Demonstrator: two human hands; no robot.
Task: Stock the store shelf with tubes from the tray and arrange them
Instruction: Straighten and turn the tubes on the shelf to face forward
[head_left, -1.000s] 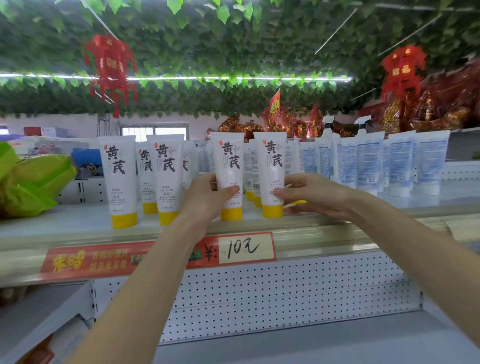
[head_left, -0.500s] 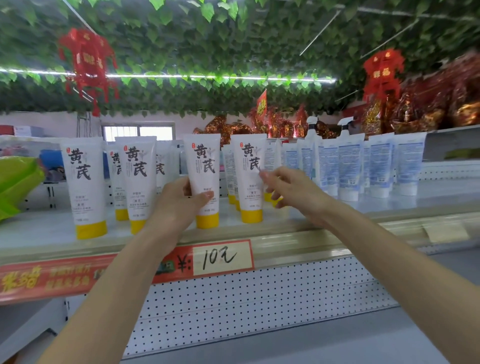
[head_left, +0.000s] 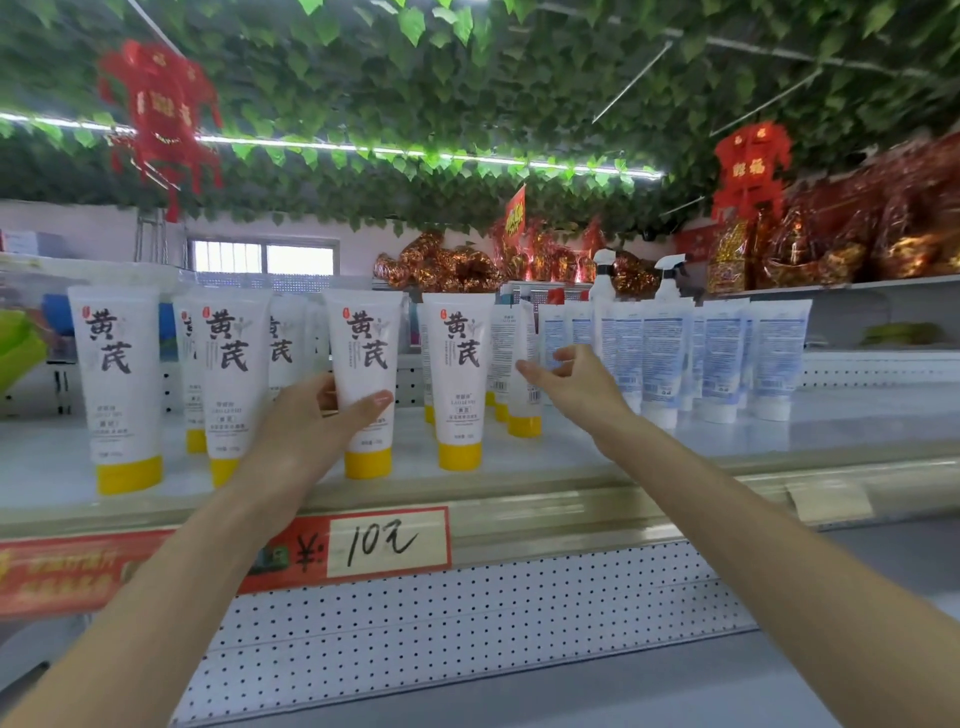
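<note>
White plastic tube (head_left: 363, 364), yellow cap down, stands upright in the front row of the shelf (head_left: 597, 462), third from the left of four like tubes with black characters on the face. The left hand (head_left: 306, 426) grasps it at the lower half. The thumb (head_left: 371, 404) lies across the printed front, and the other fingers pass round behind, showing only at the tube's left edge. Its cap appears to rest on the shelf board.

A turned tube (head_left: 511, 358), small-print side facing out and also yellow-capped, stands just right of and behind the fourth front tube (head_left: 462, 374). The right hand (head_left: 582, 387) is at its right edge. The thumb tip lies over that edge and the forefinger (head_left: 563, 354) is crooked just beside it, with the remaining fingers loosely curled. Whether this hand pinches the turned tube or merely touches it cannot be told.

Further right, a group of blue-printed tubes (head_left: 722, 353) stands on white caps, near the right hand but apart from it. Two spray bottles (head_left: 605, 270) rise behind them. A red price tag (head_left: 384, 540) marked "10" is fixed to the shelf's front rail, directly below the grasped tube.
</note>
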